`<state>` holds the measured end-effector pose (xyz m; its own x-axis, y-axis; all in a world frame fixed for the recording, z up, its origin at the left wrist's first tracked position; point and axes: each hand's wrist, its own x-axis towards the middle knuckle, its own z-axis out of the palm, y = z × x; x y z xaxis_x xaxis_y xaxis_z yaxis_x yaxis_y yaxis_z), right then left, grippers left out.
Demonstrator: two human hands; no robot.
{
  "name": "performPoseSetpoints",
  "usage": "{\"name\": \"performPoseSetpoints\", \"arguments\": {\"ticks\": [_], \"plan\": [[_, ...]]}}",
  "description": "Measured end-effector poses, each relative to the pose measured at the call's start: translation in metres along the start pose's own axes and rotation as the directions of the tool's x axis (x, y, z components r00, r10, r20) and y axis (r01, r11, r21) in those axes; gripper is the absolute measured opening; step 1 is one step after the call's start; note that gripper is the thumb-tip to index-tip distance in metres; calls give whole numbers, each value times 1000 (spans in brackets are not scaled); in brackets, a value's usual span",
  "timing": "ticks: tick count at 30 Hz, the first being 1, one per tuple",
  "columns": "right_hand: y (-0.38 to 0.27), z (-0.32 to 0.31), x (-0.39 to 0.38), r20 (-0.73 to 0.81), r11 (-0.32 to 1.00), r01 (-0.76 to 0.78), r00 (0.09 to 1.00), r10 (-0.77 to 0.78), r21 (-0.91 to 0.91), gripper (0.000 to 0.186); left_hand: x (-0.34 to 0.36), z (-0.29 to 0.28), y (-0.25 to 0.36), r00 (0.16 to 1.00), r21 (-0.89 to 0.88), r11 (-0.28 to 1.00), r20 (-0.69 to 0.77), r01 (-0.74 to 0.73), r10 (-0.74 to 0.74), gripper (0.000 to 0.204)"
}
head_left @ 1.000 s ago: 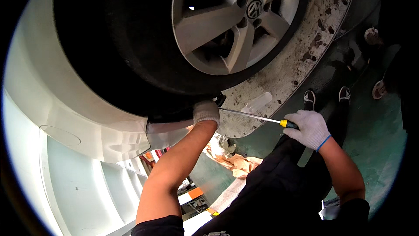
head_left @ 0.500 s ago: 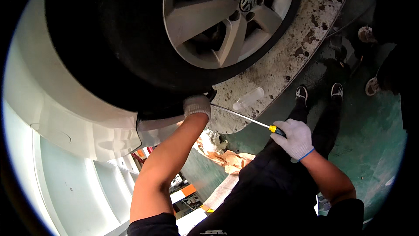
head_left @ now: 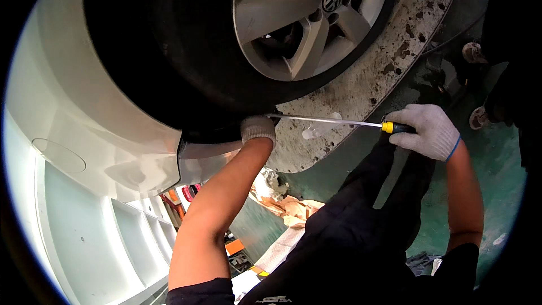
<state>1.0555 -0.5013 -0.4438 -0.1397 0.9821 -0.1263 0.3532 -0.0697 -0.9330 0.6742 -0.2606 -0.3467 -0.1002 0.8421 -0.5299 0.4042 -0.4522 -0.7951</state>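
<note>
My right hand (head_left: 428, 130), in a white knit glove, is closed around the black and yellow handle of a long screwdriver (head_left: 333, 120). Its metal shaft runs nearly level to the left, and the tip meets the dark lower edge of the wheel arch beside my left hand (head_left: 258, 128). That hand is gloved too and reaches in under the arch of a white car (head_left: 121, 152); shadow and the arch hide its fingers. Just above both hands is the black tyre (head_left: 209, 73) with a silver alloy wheel (head_left: 309, 40).
Behind the shaft, a clear plastic bottle (head_left: 319, 128) lies on the stained pale platform (head_left: 415, 28) under the wheel. Crumpled brown paper (head_left: 296, 210) is on the green floor (head_left: 259, 229). White shelving (head_left: 93, 231) stands at lower left. Another person's shoes (head_left: 479, 119) show at right.
My right hand has moved up and to the right with the screwdriver, whose shaft now lies closer to level. My left hand stays at the arch. The view has shifted slightly.
</note>
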Motion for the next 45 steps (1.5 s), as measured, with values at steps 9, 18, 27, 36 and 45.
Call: {"name": "performPoseSetpoints", "arguments": {"ticks": [9,18,27,36,45], "plan": [[-65,-18,28,168,989,137,978,-125,-60,49,1,-1,2,999,-53,999,34,0,2,34],[-131,-85,62,418,930,221,904,-83,-293,55,4,1,6,999,-168,985,22,34,-31,30],[-119,-92,78,495,924,359,832,-253,-131,64,19,22,7,996,-338,939,-30,69,-84,34],[-116,-84,76,446,982,180,876,-183,51,55,16,17,6,998,-246,968,30,52,-46,33],[-66,-44,71,394,965,139,893,-220,224,57,14,11,8,996,-136,987,36,82,-78,26]]}}
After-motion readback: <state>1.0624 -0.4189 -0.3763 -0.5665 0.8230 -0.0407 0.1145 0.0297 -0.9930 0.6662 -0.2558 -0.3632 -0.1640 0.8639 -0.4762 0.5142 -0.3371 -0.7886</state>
